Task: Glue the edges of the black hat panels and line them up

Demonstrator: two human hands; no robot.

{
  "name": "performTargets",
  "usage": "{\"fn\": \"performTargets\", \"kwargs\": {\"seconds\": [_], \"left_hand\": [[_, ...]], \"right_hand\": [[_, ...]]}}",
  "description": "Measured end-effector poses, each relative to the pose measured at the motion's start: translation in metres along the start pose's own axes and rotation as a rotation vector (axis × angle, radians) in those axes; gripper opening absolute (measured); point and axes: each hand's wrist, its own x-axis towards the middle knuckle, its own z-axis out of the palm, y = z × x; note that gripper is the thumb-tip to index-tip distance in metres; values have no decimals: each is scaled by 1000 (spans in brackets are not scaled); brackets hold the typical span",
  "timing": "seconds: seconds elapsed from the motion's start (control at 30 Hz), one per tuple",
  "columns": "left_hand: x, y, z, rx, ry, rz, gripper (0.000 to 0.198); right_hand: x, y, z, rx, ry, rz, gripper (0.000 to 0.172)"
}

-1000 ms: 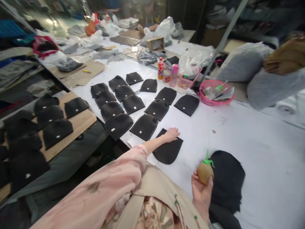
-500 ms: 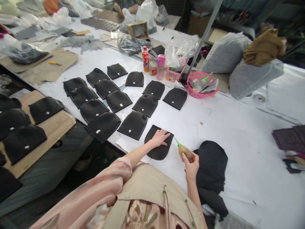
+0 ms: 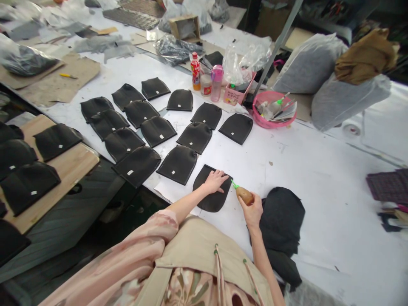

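Observation:
My left hand [image 3: 214, 181] lies flat, fingers spread, on a black rounded fabric piece [image 3: 210, 199] at the near edge of the white table [image 3: 318, 170]. My right hand [image 3: 253, 211] grips a small brown squeeze bottle [image 3: 244, 194] with a green nozzle, its tip pointing at the right edge of that piece. Just right of my right hand lies a stack of black fabric pieces [image 3: 282, 221]. Beyond my left hand, several black pieces with small white labels [image 3: 178, 163] lie in rows.
More black pieces rest on a wooden board [image 3: 72, 165] at the left. A pink basket [image 3: 276, 112] with tools, drink bottles [image 3: 205, 76], plastic bags and grey bundles [image 3: 344, 102] stand at the back. Dark patterned fabric [image 3: 387, 187] lies at the right.
My right hand came down and left, tipping the bottle's nozzle from upright to pointing at the fabric piece. My left hand stayed flat on the piece. The view shifted right.

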Motion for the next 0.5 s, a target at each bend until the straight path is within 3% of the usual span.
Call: {"fn": "performTargets", "kwargs": {"seconds": [0.5], "left_hand": [[1, -1, 5, 42, 26, 16, 76]], "right_hand": [[6, -7, -7, -223, -100, -246, 45]]}}
